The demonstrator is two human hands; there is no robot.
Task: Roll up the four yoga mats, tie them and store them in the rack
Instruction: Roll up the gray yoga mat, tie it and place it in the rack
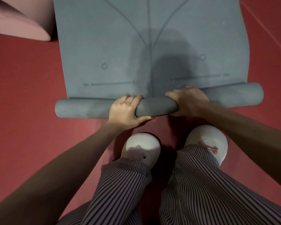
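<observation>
grey-blue mat (pixel 120 46) with darker lines, pink mat (pixel 19 18), red floor (pixel 23 95), striped trousers (pixel 201 184).

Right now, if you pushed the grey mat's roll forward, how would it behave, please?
The roll is a cylinder, so it would probably roll easily. It bends between the left hand and right hand, so the mat is likely floppy and would sag if lifted by one end. Its matte surface probably grips rather than slips.

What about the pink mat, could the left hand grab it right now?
Probably not yet. The left hand grips the grey mat roll, and the pink mat lies further off leftward. Only red floor lies between, so letting go and leaning might work.
</observation>
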